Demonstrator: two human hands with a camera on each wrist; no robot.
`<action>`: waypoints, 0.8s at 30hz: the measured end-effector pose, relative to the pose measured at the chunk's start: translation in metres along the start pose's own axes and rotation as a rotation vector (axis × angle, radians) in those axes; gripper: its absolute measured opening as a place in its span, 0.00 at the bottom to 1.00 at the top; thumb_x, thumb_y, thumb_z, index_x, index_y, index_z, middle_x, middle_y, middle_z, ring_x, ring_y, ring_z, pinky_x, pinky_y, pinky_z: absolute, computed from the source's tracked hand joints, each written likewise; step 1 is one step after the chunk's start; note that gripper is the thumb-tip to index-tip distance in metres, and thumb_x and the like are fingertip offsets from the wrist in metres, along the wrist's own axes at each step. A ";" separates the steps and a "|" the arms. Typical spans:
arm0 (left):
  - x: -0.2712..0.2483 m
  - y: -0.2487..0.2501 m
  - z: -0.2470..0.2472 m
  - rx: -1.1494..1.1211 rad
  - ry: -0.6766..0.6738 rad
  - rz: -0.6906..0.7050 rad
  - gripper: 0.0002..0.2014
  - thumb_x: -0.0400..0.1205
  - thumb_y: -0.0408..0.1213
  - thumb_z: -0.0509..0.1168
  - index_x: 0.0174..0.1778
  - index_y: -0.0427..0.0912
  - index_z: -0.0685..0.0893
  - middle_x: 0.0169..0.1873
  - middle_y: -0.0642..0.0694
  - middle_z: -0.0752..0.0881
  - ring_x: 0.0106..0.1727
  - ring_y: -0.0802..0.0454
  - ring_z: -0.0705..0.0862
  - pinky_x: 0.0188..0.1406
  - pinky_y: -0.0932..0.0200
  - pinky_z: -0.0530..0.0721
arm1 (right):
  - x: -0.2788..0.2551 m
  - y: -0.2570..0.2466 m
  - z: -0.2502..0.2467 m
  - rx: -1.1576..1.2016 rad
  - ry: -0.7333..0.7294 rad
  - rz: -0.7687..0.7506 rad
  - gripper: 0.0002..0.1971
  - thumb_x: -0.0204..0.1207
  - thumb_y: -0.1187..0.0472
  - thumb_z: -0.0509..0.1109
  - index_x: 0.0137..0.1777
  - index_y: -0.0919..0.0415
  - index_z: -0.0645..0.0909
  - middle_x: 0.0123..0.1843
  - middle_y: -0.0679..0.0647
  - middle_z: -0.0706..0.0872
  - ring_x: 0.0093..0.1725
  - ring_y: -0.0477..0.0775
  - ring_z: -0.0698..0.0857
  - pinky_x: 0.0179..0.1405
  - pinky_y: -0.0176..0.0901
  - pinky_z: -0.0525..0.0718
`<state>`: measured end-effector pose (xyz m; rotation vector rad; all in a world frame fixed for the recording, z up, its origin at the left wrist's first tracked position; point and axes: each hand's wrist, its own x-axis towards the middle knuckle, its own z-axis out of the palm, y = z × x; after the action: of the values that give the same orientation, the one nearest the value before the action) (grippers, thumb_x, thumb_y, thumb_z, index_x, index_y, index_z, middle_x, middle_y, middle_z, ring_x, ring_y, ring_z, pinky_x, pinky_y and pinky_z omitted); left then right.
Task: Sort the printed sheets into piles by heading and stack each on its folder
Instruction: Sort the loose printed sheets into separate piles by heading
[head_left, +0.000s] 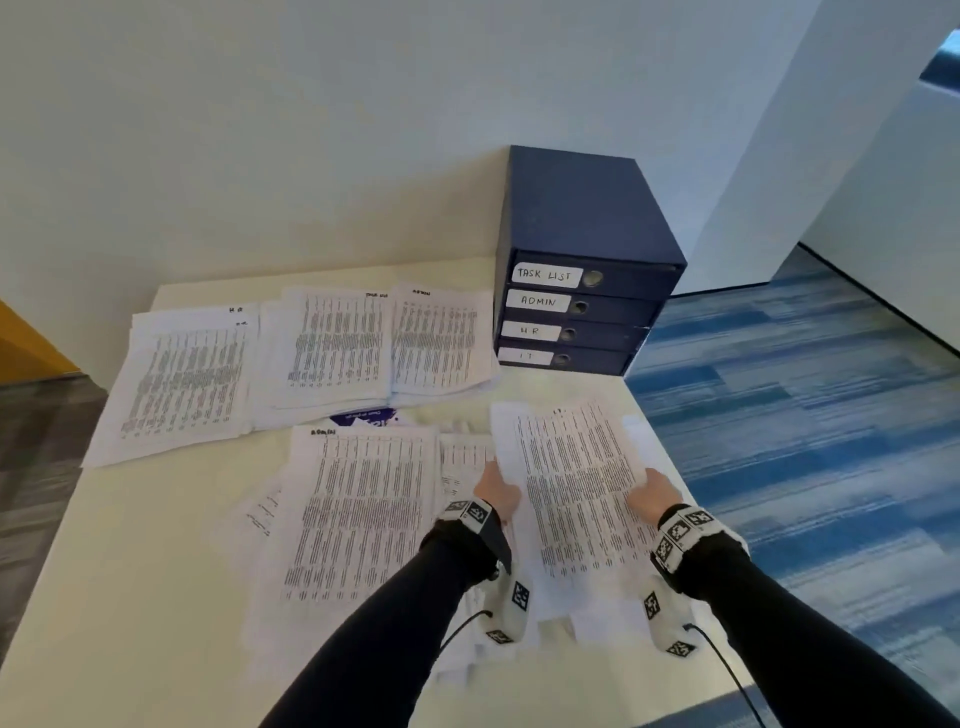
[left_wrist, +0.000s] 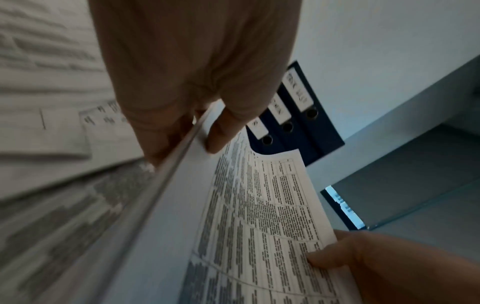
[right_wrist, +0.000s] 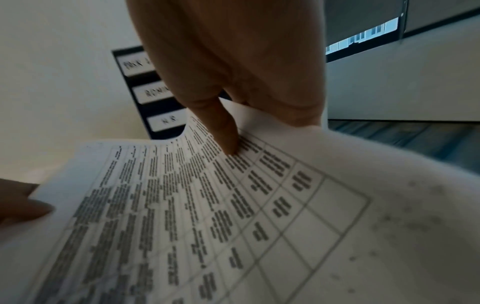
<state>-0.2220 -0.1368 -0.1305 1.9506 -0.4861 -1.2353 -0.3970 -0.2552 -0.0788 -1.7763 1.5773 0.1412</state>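
Your left hand (head_left: 497, 492) and right hand (head_left: 653, 493) pinched a sheet (head_left: 574, 483) by its side edges near the table's (head_left: 130, 597) right edge, so its faint heading risked misfiling.

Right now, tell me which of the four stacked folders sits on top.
The TASK LIST folder: its spine label is the highest in the dark blue stack. Below it come ADMIN, then HR, with IT at the bottom on the table.

Head view is evenly lit, soft daylight, no hard shadows; straight edges bow outward and the carpet (head_left: 810, 426) at the far right smears with motion. Both wrist views run dimmer, bluish and grainy. Near print on the sheet (right_wrist: 233, 216) blurs, and the window (right_wrist: 363, 39) glows bright.
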 end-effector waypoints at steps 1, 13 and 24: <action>0.006 -0.005 0.010 -0.015 -0.041 -0.040 0.22 0.79 0.26 0.57 0.70 0.37 0.65 0.62 0.33 0.80 0.58 0.35 0.82 0.50 0.46 0.85 | 0.004 0.008 -0.004 -0.035 0.008 0.034 0.19 0.82 0.67 0.58 0.72 0.71 0.69 0.70 0.67 0.76 0.70 0.66 0.75 0.67 0.48 0.72; -0.014 -0.027 -0.097 0.253 0.326 0.035 0.08 0.83 0.33 0.58 0.55 0.46 0.79 0.51 0.45 0.83 0.53 0.44 0.83 0.52 0.58 0.81 | -0.006 -0.061 0.057 -0.314 0.071 -0.153 0.18 0.77 0.63 0.60 0.66 0.49 0.72 0.66 0.54 0.74 0.66 0.56 0.73 0.67 0.55 0.66; -0.031 -0.099 -0.217 0.693 0.353 -0.201 0.22 0.77 0.44 0.70 0.64 0.44 0.72 0.64 0.40 0.72 0.66 0.40 0.72 0.67 0.48 0.75 | -0.040 -0.142 0.182 0.216 -0.333 -0.108 0.10 0.78 0.68 0.61 0.55 0.62 0.80 0.49 0.60 0.83 0.49 0.61 0.85 0.52 0.54 0.88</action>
<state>-0.0522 0.0333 -0.1359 2.7955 -0.5941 -0.8592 -0.2097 -0.1219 -0.1244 -1.5727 1.2101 0.1961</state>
